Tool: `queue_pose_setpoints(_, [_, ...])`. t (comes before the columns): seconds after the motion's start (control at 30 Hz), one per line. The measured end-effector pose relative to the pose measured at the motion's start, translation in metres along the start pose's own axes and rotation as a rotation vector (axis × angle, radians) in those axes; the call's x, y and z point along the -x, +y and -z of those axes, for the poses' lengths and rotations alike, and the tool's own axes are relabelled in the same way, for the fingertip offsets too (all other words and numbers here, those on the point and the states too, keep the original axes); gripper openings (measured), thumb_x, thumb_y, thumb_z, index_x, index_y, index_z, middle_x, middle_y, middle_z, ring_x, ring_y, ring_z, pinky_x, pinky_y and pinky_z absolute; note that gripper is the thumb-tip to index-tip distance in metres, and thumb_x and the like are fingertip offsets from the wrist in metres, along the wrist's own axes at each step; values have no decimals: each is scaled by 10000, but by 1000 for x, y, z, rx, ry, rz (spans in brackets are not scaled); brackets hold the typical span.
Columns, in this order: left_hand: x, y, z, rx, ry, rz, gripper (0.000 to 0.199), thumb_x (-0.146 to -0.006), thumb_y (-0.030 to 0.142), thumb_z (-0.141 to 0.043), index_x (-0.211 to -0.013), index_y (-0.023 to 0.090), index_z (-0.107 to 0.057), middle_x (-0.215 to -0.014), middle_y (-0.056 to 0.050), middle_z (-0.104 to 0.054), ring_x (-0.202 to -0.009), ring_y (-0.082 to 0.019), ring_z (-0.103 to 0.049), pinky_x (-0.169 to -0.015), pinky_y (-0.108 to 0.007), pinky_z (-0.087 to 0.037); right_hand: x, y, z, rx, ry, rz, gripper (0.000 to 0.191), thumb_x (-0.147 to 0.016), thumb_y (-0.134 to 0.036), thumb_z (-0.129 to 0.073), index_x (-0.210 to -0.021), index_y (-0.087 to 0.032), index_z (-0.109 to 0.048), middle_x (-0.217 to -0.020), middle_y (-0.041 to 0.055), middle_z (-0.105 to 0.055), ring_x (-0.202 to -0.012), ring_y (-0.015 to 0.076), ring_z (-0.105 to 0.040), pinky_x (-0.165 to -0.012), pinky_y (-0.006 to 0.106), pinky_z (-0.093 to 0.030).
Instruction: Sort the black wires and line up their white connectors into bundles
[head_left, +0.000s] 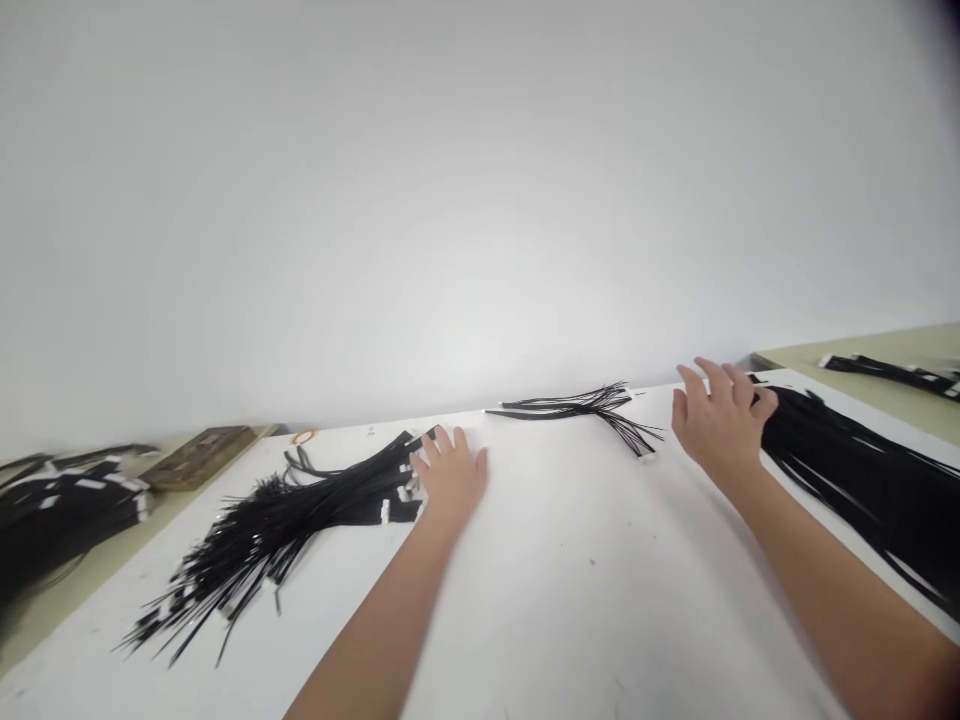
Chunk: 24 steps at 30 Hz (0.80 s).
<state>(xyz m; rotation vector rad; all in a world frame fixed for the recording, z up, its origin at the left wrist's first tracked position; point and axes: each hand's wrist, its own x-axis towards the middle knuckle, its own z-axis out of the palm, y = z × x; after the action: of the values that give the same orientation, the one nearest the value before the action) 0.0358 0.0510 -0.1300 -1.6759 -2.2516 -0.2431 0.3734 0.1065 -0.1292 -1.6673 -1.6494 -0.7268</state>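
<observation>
My left hand (452,477) lies with fingers spread at the connector end of a pile of black wire harnesses (322,510); whether it presses on them I cannot tell. White connectors show beside its fingers. My right hand (716,420) is held with fingers apart and slightly bent, nothing visible in it. It is beside the upper end of a large bundle of long black cables (862,480), and its thumb or little finger overlaps that bundle in view. Between the hands, farther back, a few thin black harnesses (577,406) with white end connectors rest on the white tabletop (555,600).
A yellow ring (303,436) sits near the table's back edge. On the left, a brown wooden block (199,457) and more black harnesses (67,510) lie on a greenish surface. Another black bundle (892,372) is at far right. A pale wall (480,200) stands behind.
</observation>
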Motion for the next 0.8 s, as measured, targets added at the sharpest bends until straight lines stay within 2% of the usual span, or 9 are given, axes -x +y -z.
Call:
queue_pose_setpoints(0.17, [-14,-19,1,-27,-68,168,612,-856,483,-333,-1321,98,-433,-1413,-243,-309,-1288,-441,-237,-951,-626,-203,5,-26,-12,-57,40,313,358,-857,-158,-403,-1194,-215,-507,-1317,69,-493,-1227,275,-382,-987,479,-152])
queue_pose_setpoints(0.3, [-24,-31,0,-5,-173,243,670,-838,563,-296,-1257,77,-489,-1289,-269,-443,-1158,-417,-419,-846,-551,-350,8,-36,-15,-94,39,447,355,-831,-89,-409,-1124,-236,-544,-1268,47,-545,-1188,237,-441,-988,448,-161])
queue_pose_setpoints(0.37, [-27,-35,1,1,-198,244,667,-830,574,-298,-1215,76,-519,-1209,-253,-504,-1074,-379,-487,-813,-498,-379,8,-36,-16,-109,50,465,350,-830,-78,-409,-1112,-235,-546,-1257,42,-553,-1184,229,-450,-981,437,-178])
queue_pose_setpoints(0.47, [-27,-38,3,-15,-177,230,606,-827,525,-336,-1185,74,-527,-1160,-228,-522,-1048,-341,-489,-808,-454,-376,7,-29,-18,-141,62,437,330,-830,-99,-432,-1116,-224,-541,-1244,55,-560,-1176,236,-459,-973,436,-185])
queue_pose_setpoints(0.63, [-24,-40,2,-75,-94,214,428,-811,311,-395,-1139,88,-556,-1128,-209,-520,-1052,-324,-454,-799,-431,-346,5,-21,-18,-182,93,351,289,-834,-129,-449,-1092,-213,-547,-1221,69,-568,-1150,245,-478,-951,436,-195])
queue_pose_setpoints(0.8, [-26,-45,-1,-113,-52,181,307,-794,193,-401,-951,118,-653,-1019,-188,-553,-986,-311,-474,-780,-421,-318,5,-24,-15,-192,106,339,255,-850,-145,-437,-1068,-202,-555,-1201,80,-577,-1132,243,-491,-938,428,-210])
